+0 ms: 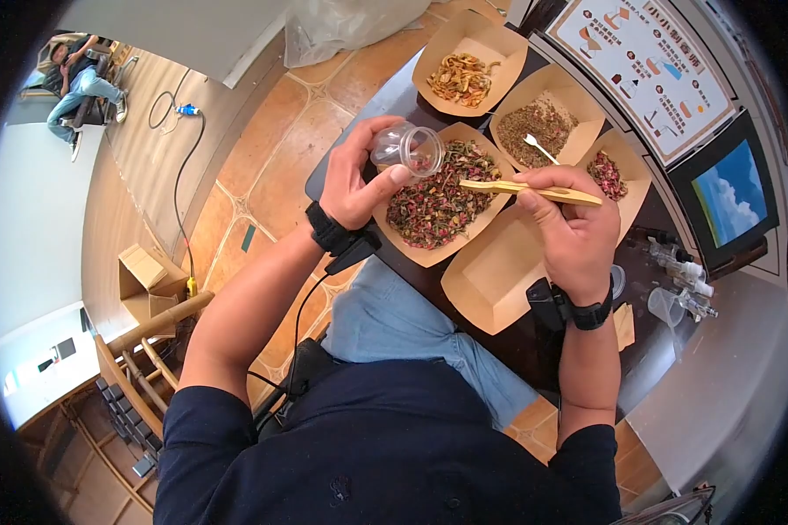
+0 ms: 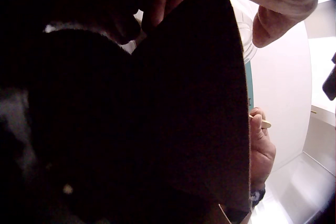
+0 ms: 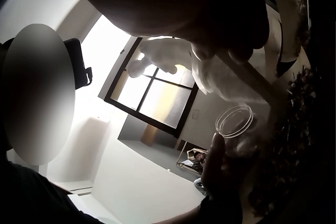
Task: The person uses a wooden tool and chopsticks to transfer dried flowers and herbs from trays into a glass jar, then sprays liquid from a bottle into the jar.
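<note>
In the head view my left hand grips a clear plastic jar between thumb and fingers, its open mouth tipped to the right. The jar hangs over a paper tray of mixed dried petals and leaves. My right hand pinches a pair of bamboo tongs, whose tips point left, over the same mix. The right wrist view shows the jar's round rim and the tongs beside the dried mix. Much of the left wrist view is dark; the right hand appears at its right.
Beyond stand paper trays with orange-brown dried pieces, brown bits with a white plastic fork and pink buds. An empty paper tray sits nearer. Clear plastic cups, a printed sign and a screen are at right.
</note>
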`<state>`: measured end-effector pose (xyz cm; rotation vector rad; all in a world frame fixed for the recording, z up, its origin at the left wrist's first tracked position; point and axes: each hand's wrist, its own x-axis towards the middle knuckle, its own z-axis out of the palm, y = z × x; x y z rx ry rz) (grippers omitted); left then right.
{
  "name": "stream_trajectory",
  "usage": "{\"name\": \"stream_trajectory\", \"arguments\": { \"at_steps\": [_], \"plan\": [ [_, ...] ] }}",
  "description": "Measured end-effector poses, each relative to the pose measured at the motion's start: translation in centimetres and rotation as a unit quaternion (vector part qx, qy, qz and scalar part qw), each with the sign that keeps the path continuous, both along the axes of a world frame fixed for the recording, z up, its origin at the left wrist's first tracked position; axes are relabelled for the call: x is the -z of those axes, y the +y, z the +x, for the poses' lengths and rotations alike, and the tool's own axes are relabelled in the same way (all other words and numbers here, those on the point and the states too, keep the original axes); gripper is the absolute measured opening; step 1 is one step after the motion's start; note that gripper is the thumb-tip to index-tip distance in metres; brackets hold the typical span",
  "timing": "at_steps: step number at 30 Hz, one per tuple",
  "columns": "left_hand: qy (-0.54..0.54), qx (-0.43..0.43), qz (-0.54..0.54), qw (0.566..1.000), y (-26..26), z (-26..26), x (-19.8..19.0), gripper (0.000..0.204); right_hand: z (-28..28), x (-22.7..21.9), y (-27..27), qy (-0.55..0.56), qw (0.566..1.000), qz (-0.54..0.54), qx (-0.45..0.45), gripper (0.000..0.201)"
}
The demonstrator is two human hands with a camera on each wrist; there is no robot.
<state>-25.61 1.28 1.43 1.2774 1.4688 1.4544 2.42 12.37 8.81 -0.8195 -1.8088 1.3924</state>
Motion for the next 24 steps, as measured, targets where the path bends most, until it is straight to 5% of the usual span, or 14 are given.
{"name": "stream_trajectory", "arguments": {
  "at_steps": [11,24],
  "plan": [
    [0.000,-0.002,0.001,1.000,-0.1,0.1,-0.3,0.072,-1.0,0.0,-1.0,-0.037,0.997,0.058,-0.033,0.011],
    [0.000,0.006,0.002,1.000,0.0,-0.1,-0.1,0.069,0.4,-0.9,0.3,0.082,0.994,-0.066,0.014,0.016]
  ]
}}
